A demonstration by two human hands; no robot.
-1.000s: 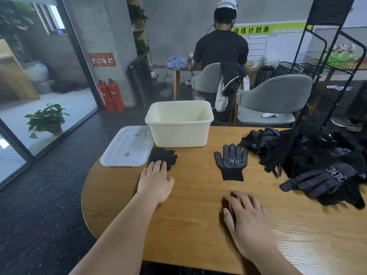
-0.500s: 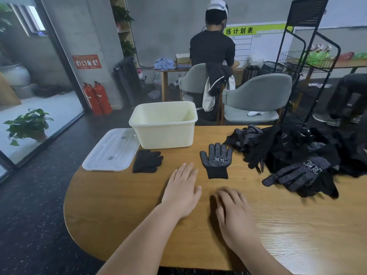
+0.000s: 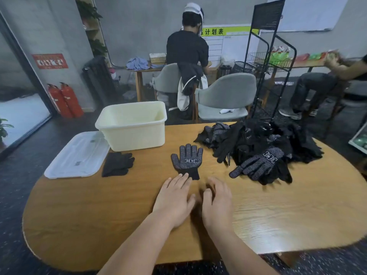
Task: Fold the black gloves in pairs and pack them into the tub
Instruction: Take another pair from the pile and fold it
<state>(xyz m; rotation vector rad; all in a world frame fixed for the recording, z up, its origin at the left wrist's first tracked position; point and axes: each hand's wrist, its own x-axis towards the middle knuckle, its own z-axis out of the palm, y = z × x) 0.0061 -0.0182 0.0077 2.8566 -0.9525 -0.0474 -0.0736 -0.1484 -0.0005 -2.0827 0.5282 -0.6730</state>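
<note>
My left grip (image 3: 174, 197) lies open, palm down on the surface (image 3: 288, 215), fingertips at the cuff of a dotted black glove (image 3: 187, 160) spread flat. My right grip (image 3: 217, 201) rests just beside it, loosely curled, holding nothing. The glove pile (image 3: 258, 147) lies to the right. The tub (image 3: 137, 135) stands back left.

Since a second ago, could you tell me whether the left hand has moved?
Yes. The left hand moved rightward, from the folded glove beside the lid to the cuff of the flat dotted glove.
</note>
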